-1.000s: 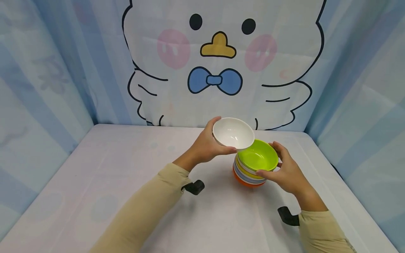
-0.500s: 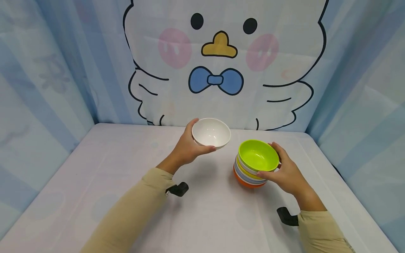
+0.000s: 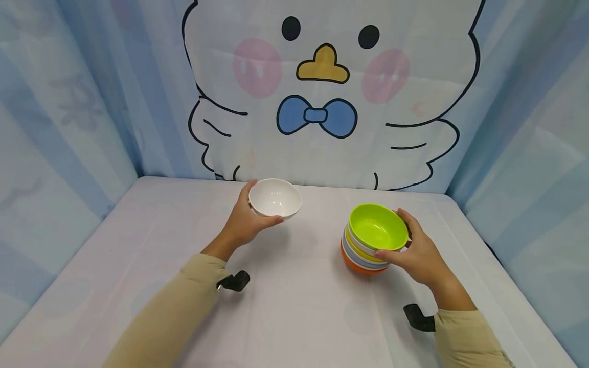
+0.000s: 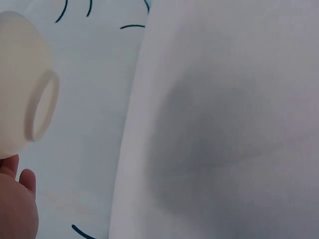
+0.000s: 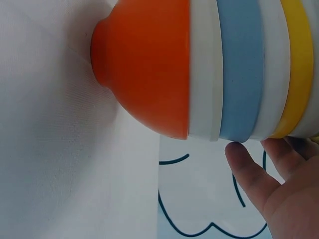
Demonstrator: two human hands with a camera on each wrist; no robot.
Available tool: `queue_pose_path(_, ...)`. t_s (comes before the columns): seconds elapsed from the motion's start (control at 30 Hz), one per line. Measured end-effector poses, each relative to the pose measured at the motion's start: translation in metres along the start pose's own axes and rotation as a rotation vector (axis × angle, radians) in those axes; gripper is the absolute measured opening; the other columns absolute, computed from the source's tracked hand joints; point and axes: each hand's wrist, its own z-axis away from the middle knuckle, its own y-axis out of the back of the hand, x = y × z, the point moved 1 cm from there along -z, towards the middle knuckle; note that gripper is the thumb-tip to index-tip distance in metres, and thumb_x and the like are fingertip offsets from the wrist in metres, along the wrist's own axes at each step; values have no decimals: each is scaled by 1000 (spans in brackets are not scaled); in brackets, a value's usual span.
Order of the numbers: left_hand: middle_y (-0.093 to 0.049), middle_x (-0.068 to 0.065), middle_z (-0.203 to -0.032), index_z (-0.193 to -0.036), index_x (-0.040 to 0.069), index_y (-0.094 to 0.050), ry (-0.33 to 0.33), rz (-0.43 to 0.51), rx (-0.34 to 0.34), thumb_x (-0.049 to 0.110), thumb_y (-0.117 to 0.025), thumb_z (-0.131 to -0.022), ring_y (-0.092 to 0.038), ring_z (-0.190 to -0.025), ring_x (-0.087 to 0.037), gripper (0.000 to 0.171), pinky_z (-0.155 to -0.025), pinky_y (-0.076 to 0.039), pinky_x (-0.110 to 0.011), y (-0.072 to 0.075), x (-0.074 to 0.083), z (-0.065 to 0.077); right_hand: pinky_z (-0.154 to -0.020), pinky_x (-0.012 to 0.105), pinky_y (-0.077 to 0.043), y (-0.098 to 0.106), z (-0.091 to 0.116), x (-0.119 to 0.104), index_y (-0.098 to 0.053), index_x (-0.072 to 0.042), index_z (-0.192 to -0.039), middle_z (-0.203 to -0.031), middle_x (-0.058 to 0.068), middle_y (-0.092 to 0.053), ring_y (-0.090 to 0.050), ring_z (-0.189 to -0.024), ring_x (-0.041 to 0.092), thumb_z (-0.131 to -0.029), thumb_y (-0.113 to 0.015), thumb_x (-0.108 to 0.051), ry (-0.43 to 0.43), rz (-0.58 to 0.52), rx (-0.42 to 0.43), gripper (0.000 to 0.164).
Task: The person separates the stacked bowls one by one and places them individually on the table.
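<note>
My left hand (image 3: 243, 221) grips a white bowl (image 3: 275, 198) by its side, thumb near the front rim and fingers behind. The bowl is held above the table, and its foot ring shows in the left wrist view. On the right stands a stack of nested bowls: a bright green bowl (image 3: 378, 227) on top, white, yellow and blue ones between, and an orange bowl (image 5: 149, 69) at the bottom. My right hand (image 3: 417, 255) holds the upper part of the stack, thumb in front, fingers on the far right side. In the right wrist view, fingertips touch near the blue bowl (image 5: 241, 69).
A pale cloth covers the table (image 3: 294, 317). Behind it hangs a curtain (image 3: 317, 158) printed with a cartoon bird; blue-striped curtains (image 3: 64, 128) close off both sides. A black wrist mount (image 3: 234, 281) sticks out from each sleeve.
My left hand has carried the white bowl leftward, away from the stack, and slightly lower. The right hand and the stack have stayed in place.
</note>
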Motion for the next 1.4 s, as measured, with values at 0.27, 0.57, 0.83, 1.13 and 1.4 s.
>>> queue_pose_path(0.27, -34, -17, -152, -159, 9, -12, 51, -54, 40, 20, -91, -74, -40, -134, -36, 116, -105, -43, -50, 24, -21, 3, -106, 65, -34, -1, 2, 0, -6, 2, -158, -158, 27, -23, -34, -136, 46, -81, -85, -25, -4, 21, 5, 113)
queue_pose_path(0.57, -27, -21, -156, -160, 7, -6, 145, -126, 58, 24, -90, -76, -33, -139, -39, 120, -110, -36, -53, 48, -42, 13, -106, 63, -36, -1, 1, -1, -5, 1, -158, -158, 27, -23, -35, -135, 47, -82, -85, -25, -23, 15, 6, 114)
queue_pose_path(0.83, -25, -24, -157, -160, 5, -3, 182, -161, 74, 29, -88, -77, -33, -139, -40, 120, -112, -32, -54, 60, -52, 19, -106, 64, -34, -1, 1, -2, -5, 2, -158, -158, 28, -23, -35, -135, 48, -82, -85, -24, -9, 22, 2, 113)
queue_pose_path(1.13, -26, -26, -156, -159, 1, -1, 210, -184, 81, 27, -84, -82, -32, -140, -41, 116, -113, -29, -55, 71, -64, 22, -106, 64, -34, -1, 1, -3, -5, 2, -158, -158, 28, -23, -34, -135, 48, -82, -84, -24, -15, 15, -1, 113)
queue_pose_path(1.4, -24, -28, -156, -158, 0, 0, 239, -192, 78, 27, -83, -84, -31, -141, -42, 115, -114, -29, -54, 77, -65, 24, -106, 64, -35, -2, 0, -2, -4, 2, -158, -158, 27, -23, -35, -135, 48, -82, -85, -24, -16, 7, -3, 114)
